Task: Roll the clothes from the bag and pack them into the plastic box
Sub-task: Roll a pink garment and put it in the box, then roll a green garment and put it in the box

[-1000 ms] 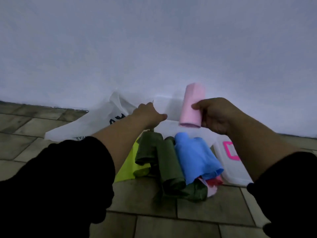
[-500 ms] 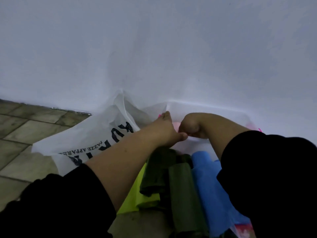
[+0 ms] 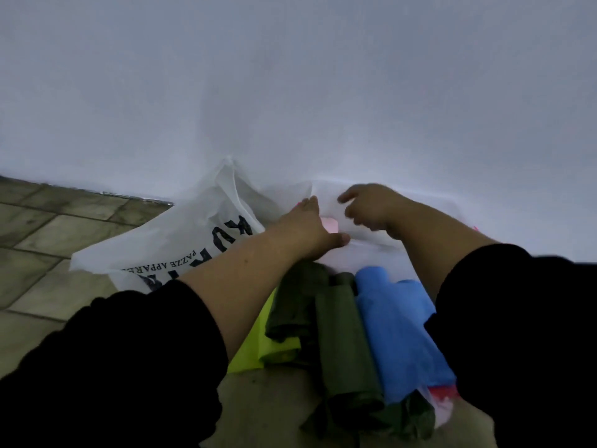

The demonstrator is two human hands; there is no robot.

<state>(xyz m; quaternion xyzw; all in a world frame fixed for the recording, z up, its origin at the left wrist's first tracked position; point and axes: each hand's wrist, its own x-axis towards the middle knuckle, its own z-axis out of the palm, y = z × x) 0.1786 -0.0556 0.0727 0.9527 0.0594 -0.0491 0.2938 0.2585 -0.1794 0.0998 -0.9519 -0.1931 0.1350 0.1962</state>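
Note:
A translucent white plastic box (image 3: 371, 250) stands on the floor against the wall. My left hand (image 3: 303, 229) grips its near left corner, with the thumb along the near rim. A pink rolled garment (image 3: 330, 225) shows inside the box, just past that thumb. My right hand (image 3: 371, 210) hovers over the box with its fingers apart and nothing in them. The white bag (image 3: 181, 244) with black lettering lies to the left. In front of the box lie olive green rolls (image 3: 347, 347), a blue roll (image 3: 397, 321) and a yellow-green cloth (image 3: 255, 354).
A white wall rises directly behind the box and bag. Tiled floor (image 3: 42, 227) stretches to the left. A small red and white piece (image 3: 444, 394) pokes out under the blue roll. My black sleeves cover the lower corners of the view.
The pink roll went from held up in my right hand down into the box. My right hand then let go and opened. I have leaned closer.

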